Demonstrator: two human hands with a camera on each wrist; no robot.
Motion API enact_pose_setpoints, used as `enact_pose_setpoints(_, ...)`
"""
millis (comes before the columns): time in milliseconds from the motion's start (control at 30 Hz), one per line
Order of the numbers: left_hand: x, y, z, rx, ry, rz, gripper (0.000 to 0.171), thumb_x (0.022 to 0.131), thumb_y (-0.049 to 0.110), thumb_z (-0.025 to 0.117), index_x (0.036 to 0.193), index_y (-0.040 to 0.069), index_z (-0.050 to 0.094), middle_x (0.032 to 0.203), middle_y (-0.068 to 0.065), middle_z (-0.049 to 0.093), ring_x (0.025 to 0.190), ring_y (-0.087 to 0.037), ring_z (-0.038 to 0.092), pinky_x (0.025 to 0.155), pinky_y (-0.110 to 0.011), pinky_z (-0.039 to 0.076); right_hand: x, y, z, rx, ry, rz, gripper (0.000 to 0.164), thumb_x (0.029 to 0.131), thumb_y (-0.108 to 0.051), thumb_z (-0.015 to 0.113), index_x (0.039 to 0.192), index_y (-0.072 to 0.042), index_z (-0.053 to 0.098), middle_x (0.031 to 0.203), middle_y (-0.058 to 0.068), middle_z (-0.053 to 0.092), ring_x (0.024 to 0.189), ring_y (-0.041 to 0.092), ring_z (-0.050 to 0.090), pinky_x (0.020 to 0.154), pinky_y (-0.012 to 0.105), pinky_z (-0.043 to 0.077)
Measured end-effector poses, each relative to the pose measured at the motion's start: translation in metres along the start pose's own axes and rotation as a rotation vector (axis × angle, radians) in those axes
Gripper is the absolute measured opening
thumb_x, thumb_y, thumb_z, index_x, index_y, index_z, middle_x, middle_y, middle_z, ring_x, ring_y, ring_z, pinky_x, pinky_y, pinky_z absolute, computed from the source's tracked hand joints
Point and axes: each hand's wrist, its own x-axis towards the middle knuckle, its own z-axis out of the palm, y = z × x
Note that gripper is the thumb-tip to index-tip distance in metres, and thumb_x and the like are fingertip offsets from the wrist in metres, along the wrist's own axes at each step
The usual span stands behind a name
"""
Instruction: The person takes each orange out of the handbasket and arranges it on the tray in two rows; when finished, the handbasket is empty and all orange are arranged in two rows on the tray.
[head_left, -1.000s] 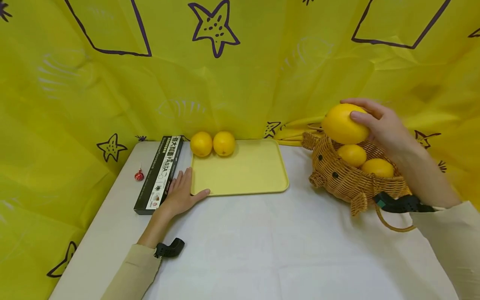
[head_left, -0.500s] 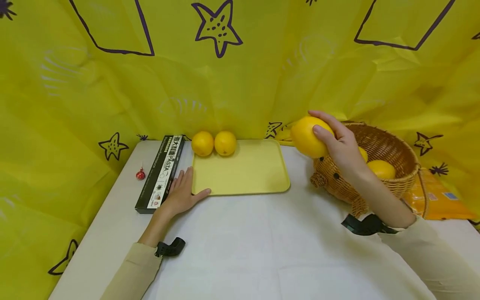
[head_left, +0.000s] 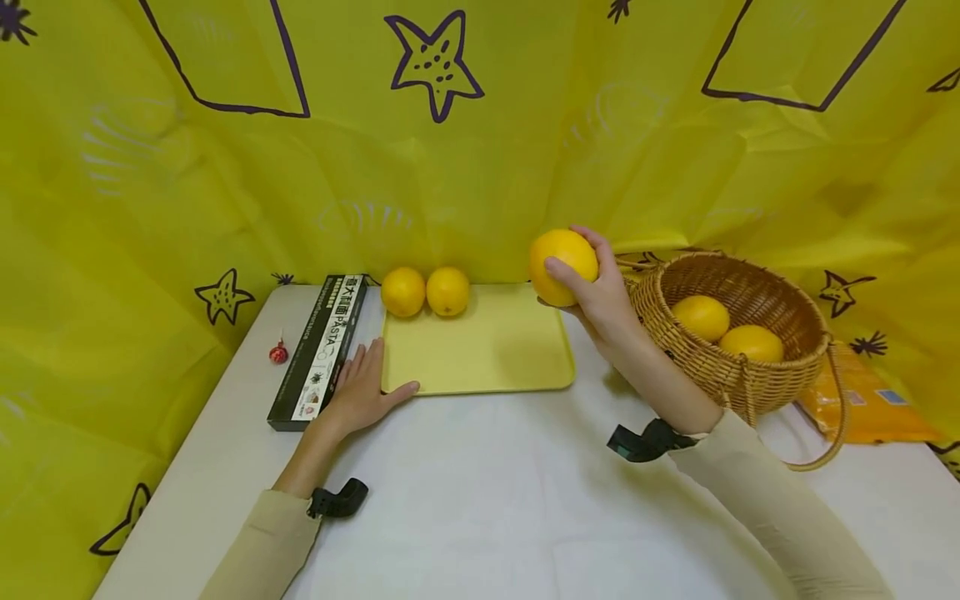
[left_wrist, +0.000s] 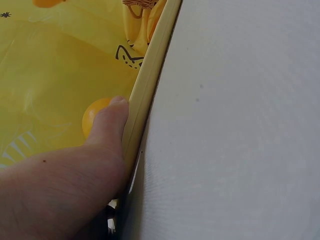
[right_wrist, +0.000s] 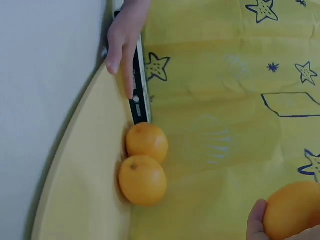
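Note:
My right hand [head_left: 607,300] grips an orange [head_left: 558,267], thumb on its near side, above the back right corner of a yellow tray [head_left: 480,354]. The same orange [right_wrist: 292,212] is in the lower right of the right wrist view. Two more oranges [head_left: 403,292] sit side by side at the tray's back left corner. My left hand [head_left: 363,396] rests at the tray's front left corner, fingers straight along the left side. Its thumb [left_wrist: 112,120] lies at the tray's front edge in the left wrist view.
A woven basket [head_left: 667,292] at the right holds two oranges [head_left: 701,317]. Behind it lies an orange packet [head_left: 870,400]. Left of the tray are a black-and-white pasta box [head_left: 315,350] and a small red ornament [head_left: 278,352]. A yellow patterned cloth [head_left: 510,167] hangs behind the table.
My right hand has carried the orange left from over the basket to over the tray's right end, bringing the basket's inside into view. My left hand has stayed in place.

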Motion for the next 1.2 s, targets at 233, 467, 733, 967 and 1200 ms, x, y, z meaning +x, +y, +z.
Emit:
enact_pose_setpoints(233,0.001,-0.002,0.002,-0.007,-0.003,-0.004,0.105,0.091,0.061,0.052,0.154,-0.003,-0.003,0.163,-0.022,-0.003,0.15,-0.042,-0.006,0.121,-0.059,-0.001,0.037,0.033,0.016,-0.095,0.078,0.001,0.064,0.09,-0.022,0.067,0.145,-0.021,0.034,0.141,0.005,0.036,0.115,0.027,0.051,0.078,0.032,0.059)
enact_pose_setpoints(467,0.001,-0.002,0.0,-0.009,-0.008,-0.012,0.105,0.091,0.061,0.052,0.154,-0.003,-0.004,0.163,-0.022,-0.004,0.15,-0.041,-0.007,0.121,-0.058,-0.002,0.078,0.072,0.03,-0.304,0.142,0.001,0.064,0.088,-0.036,0.069,0.141,-0.022,0.037,0.142,0.009,0.041,0.117,0.025,0.05,0.095,0.039,0.049)
enact_pose_setpoints(733,0.001,0.001,-0.002,-0.011,-0.008,-0.008,0.105,0.091,0.06,0.053,0.154,-0.002,-0.003,0.163,-0.021,-0.003,0.151,-0.041,-0.006,0.121,-0.059,-0.002,0.106,0.108,0.042,-0.428,0.2,0.013,0.058,0.092,-0.035,0.061,0.142,-0.017,0.038,0.142,0.014,0.045,0.122,0.029,0.047,0.104,0.043,0.041)
enact_pose_setpoints(967,0.002,0.001,-0.002,-0.008,-0.004,-0.01,0.105,0.091,0.06,0.053,0.154,-0.002,-0.003,0.163,-0.021,-0.003,0.151,-0.04,-0.007,0.122,-0.058,-0.002,0.109,0.123,0.053,-0.437,0.202,0.004,0.056,0.092,-0.028,0.062,0.141,-0.013,0.04,0.142,0.016,0.045,0.124,0.031,0.047,0.105,0.045,0.041)
enact_pose_setpoints(1200,0.002,0.001,-0.001,-0.008,-0.018,-0.023,0.106,0.091,0.061,0.053,0.154,-0.002,-0.004,0.163,-0.021,-0.003,0.151,-0.04,-0.007,0.122,-0.058,-0.002,0.109,0.134,0.059,-0.475,0.236,0.064,0.059,0.089,-0.03,0.067,0.141,-0.017,0.041,0.142,0.019,0.038,0.127,0.032,0.042,0.107,0.047,0.04)
